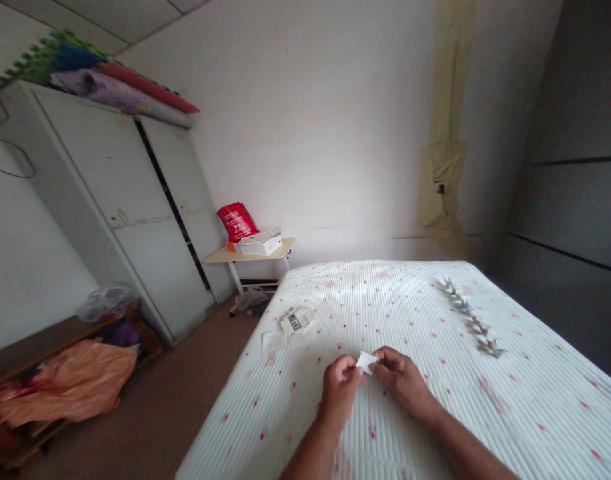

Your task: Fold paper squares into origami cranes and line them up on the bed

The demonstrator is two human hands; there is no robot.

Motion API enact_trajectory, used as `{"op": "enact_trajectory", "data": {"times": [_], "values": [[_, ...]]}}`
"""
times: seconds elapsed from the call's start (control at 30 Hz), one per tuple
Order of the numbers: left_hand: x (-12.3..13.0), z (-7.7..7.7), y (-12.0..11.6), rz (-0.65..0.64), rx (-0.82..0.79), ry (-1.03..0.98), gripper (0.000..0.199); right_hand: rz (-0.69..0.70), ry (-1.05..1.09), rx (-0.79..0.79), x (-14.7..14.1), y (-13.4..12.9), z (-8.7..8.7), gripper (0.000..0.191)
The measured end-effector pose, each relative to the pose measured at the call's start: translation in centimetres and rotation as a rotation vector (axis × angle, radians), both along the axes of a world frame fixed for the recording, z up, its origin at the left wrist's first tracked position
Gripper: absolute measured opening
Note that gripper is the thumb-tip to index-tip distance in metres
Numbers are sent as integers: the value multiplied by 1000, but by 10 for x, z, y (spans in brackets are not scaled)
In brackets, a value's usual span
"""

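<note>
Between my two hands is a small white piece of paper (pixel 366 362), held just above a white bedspread (pixel 385 307) dotted with red. My left hand (pixel 341 387) pinches its left edge with closed fingers. On the right edge, the thumb and fingers of my right hand (pixel 399 375) are closed as well. To the left lie some printed paper sheets (pixel 275 342) and a crumpled paper piece with a dark square (pixel 300 321). A row of folded greyish paper shapes (pixel 468 315) runs along the right part of the bed.
Behind the bed's left corner, a small table (pixel 220 255) carries a red bag (pixel 238 222) and a white box (pixel 263 247). A grey cabinet (pixel 110 200) stands at the left, near an orange plastic sheet (pixel 70 380). A dark panel (pixel 575 147) rises at the right.
</note>
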State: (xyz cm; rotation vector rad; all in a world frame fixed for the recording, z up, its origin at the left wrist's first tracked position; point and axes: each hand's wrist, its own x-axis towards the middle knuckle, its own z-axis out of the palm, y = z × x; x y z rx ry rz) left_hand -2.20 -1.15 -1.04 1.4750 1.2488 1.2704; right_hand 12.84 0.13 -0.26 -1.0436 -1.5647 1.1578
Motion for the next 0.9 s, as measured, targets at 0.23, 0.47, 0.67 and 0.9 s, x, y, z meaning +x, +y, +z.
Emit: {"op": "enact_trajectory", "data": {"times": [0.23, 0.47, 0.67, 0.9], "values": [[-1, -8, 3, 60, 34, 42, 14, -45, -24, 75, 0, -4, 3, 24], [0, -8, 0, 125, 152, 257, 6, -28, -38, 167, 2, -2, 2, 22], [0, -8, 1, 161, 145, 276, 6, -109, -53, 282, 4, -1, 3, 17], [1, -9, 1, 146, 147, 320, 7, -53, -92, 344, 3, -3, 5, 8]]}}
